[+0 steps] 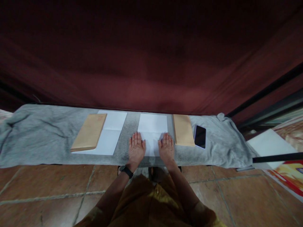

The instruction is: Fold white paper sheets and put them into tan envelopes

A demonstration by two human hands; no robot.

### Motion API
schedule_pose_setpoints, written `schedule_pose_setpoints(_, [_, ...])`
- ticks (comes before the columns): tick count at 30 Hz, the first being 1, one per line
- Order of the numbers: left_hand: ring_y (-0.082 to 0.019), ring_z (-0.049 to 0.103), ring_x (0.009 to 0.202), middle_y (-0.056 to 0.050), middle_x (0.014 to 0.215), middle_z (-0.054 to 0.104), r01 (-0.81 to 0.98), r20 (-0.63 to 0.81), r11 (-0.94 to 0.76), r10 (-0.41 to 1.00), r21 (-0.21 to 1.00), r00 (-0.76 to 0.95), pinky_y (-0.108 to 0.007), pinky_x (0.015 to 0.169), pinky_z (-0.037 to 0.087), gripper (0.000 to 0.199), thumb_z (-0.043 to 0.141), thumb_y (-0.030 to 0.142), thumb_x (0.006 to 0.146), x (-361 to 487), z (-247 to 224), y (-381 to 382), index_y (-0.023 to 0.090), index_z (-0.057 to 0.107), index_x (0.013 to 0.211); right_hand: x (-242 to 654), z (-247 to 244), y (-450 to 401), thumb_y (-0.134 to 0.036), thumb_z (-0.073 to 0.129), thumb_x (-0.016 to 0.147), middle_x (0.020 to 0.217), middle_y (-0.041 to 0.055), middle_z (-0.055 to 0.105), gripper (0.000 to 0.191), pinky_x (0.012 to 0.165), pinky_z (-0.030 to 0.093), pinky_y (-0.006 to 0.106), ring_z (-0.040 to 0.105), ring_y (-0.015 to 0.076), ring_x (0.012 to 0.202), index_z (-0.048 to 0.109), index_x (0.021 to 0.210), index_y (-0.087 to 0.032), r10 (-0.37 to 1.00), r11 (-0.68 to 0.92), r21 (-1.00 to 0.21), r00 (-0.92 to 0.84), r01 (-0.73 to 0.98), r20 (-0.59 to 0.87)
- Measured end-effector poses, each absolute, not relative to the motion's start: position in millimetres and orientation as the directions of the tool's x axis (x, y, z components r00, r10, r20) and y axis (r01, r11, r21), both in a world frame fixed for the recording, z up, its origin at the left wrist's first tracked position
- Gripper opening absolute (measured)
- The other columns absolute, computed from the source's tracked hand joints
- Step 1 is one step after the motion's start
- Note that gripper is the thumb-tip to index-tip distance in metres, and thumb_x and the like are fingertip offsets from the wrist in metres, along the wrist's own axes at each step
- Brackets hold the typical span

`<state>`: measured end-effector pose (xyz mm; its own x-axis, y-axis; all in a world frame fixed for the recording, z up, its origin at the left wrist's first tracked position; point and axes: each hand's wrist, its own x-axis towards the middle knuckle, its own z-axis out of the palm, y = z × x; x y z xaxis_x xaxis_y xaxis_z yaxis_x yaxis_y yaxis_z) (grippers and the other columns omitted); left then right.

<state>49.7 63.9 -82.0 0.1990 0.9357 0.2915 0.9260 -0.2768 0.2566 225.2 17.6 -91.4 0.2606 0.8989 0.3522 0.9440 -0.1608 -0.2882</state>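
A white sheet of paper (152, 122) with a crease across it lies flat in front of me. My left hand (136, 148) rests palm down along its left edge, fingers stretched out. On the opposite edge my right hand (166, 148) lies flat in the same way, nearest a stack of brown envelopes (184, 130). Neither hand grips anything. Farther left, another stack of brown envelopes (89, 132) partly covers more creased white paper (111, 132).
A grey cloth (49, 135) covers the narrow table. The phone (200, 137) lies right of the right-hand envelopes. A dark red curtain (146, 63) hangs behind. Black bars (272, 91) and a white sheet or board (270, 146) are at the far right, above the tiled floor (59, 186).
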Motion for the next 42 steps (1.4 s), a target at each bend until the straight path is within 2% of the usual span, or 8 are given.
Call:
schedule_pose_setpoints(7, [-0.024,0.027,0.158,-0.015,0.165,0.039,0.855,0.167,-0.490,0.869,0.171,0.465,-0.047,0.130,0.024,0.059,0.030,0.026,0.105,78.6,-75.1,84.8,0.007,0.036,0.160,213.9,-67.7,52.9,-0.034,0.034,0.110,0.167,0.0170,0.034,0.056,0.127,0.023,0.052,0.031,0.0287,0.156,0.036,0.161,-0.009,0.979,-0.104,-0.284,0.149,0.953,0.140])
schedule_pose_setpoints(13, [-0.025,0.026,0.158,-0.016,0.165,0.038,0.844,0.095,-0.515,0.857,0.148,0.506,-0.047,0.129,0.024,0.059,0.026,0.018,0.102,88.5,-79.9,97.6,0.004,0.036,0.159,208.2,-75.0,72.8,-0.035,0.030,0.112,0.166,0.0138,0.037,0.054,0.129,0.022,0.047,0.034,0.0264,0.155,0.044,0.157,-0.009,0.992,-0.024,-0.290,0.058,0.957,0.110])
schedule_pose_setpoints(21, [-0.026,0.026,0.158,-0.017,0.167,0.034,0.881,0.187,-0.432,0.897,0.191,0.399,-0.048,0.129,0.024,0.061,0.028,0.030,0.105,81.2,-87.0,100.0,0.006,0.031,0.162,216.8,-91.2,70.8,-0.033,0.039,0.110,0.164,0.0188,0.041,0.054,0.126,0.028,0.049,0.037,0.0282,0.153,0.042,0.157,-0.006,0.959,-0.044,-0.245,0.109,0.969,0.260])
schedule_pose_setpoints(30, [-0.030,0.025,0.158,-0.020,0.166,0.032,0.922,0.172,-0.322,0.942,0.217,0.289,-0.050,0.130,0.022,0.061,0.033,0.030,0.105,73.1,-84.0,102.9,0.001,0.036,0.158,226.0,-102.5,69.3,-0.037,0.035,0.111,0.161,0.0246,0.043,0.057,0.122,0.035,0.052,0.040,0.0319,0.151,0.042,0.156,-0.002,0.907,-0.123,-0.230,0.204,0.965,0.368])
schedule_pose_setpoints(42, [-0.032,0.032,0.156,-0.022,0.163,0.038,0.936,0.221,-0.221,0.962,0.275,0.162,-0.054,0.129,0.020,0.060,0.033,0.030,0.104,65.2,-83.4,101.1,0.002,0.039,0.158,233.8,-101.5,62.2,-0.040,0.033,0.111,0.160,0.0258,0.042,0.061,0.120,0.038,0.055,0.045,0.0340,0.148,0.039,0.157,-0.002,0.888,-0.194,-0.219,0.266,0.956,0.376])
